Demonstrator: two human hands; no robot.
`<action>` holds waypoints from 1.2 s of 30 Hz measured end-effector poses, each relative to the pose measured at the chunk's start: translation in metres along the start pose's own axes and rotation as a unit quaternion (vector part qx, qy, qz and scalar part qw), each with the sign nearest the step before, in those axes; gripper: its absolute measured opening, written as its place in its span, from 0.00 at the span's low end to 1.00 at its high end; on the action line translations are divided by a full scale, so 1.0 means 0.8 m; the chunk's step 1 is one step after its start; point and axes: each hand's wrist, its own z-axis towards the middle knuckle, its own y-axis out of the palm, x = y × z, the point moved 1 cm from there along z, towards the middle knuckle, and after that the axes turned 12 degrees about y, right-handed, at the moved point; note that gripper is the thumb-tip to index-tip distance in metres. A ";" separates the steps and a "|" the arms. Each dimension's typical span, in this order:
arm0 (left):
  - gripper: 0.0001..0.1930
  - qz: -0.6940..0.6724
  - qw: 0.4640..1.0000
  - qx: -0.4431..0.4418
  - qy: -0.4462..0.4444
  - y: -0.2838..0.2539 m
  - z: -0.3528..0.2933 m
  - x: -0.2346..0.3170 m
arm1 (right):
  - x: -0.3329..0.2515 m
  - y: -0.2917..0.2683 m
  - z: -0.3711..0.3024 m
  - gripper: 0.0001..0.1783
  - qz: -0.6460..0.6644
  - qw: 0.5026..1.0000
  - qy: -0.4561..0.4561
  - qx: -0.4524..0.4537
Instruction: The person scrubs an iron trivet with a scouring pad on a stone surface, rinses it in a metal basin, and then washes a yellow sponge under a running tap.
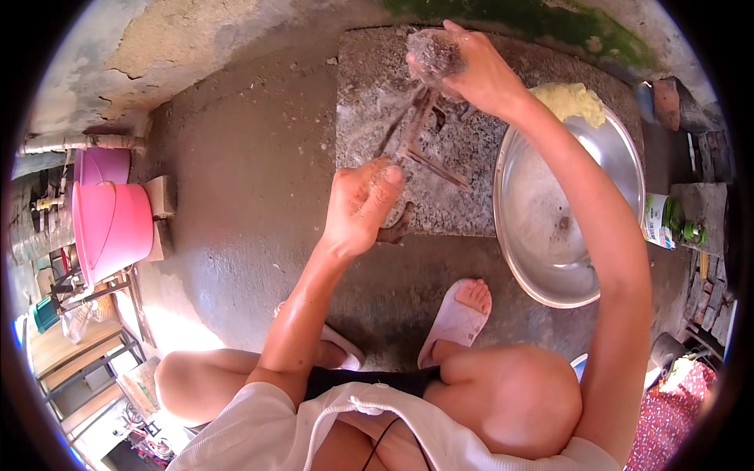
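While the person squats over a stone slab (pixel 471 208) on the wet floor (pixel 228 180), both hands are busy above it. Left hand (pixel 363 202): fingers curled closed round the near end of a thin, dark metal frame (pixel 419 122). Right hand (pixel 475 71): farther out, fingers bent round a grey, foamy scouring pad (pixel 436 56), which meets the frame's far end. Frame lies between the two hands, over the slab; one bar angles off to the right. Dark curved piece (pixel 398 224) just below the left hand, at the slab's near edge; cannot tell if it joins the frame. To the right, a shiny metal basin (pixel 546 188), yellow spongy lump (pixel 573 102) at its far rim. Green bottle (pixel 673 220) beyond the basin. Pink bucket (pixel 114 228) well apart, on the left.
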 end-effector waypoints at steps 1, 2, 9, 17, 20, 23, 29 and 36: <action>0.22 -0.002 1.000 0.002 0.001 -0.002 -0.003 -0.003 | -0.013 -0.017 0.010 0.21 0.055 0.990 0.056 -0.114; 0.23 0.012 1.000 0.006 0.003 -0.004 -0.007 -0.006 | -0.021 -0.024 0.015 0.23 0.109 0.961 0.112 -0.226; 0.31 -0.060 0.996 0.038 -0.060 -0.011 -0.002 -0.033 | 0.000 0.000 0.006 0.24 0.226 0.926 0.151 -0.262; 0.14 -0.002 0.991 -0.056 -0.122 -0.016 0.023 -0.008 | -0.096 -0.012 -0.018 0.06 0.030 0.980 -0.110 -0.165; 0.14 -0.090 0.983 0.027 -0.156 0.008 0.027 0.013 | -0.075 -0.023 -0.001 0.12 0.146 0.977 -0.014 -0.155; 0.16 -0.134 0.977 0.027 -0.165 0.016 0.025 0.006 | -0.009 -0.049 0.019 0.08 0.228 0.969 0.077 -0.049; 0.14 0.072 0.988 0.085 -0.105 0.020 0.012 -0.003 | -0.075 -0.039 -0.043 0.14 -0.090 0.987 -0.020 -0.131; 0.16 -0.063 0.978 0.187 -0.064 0.011 0.027 0.019 | -0.055 -0.026 -0.076 0.20 0.447 0.814 0.353 -0.113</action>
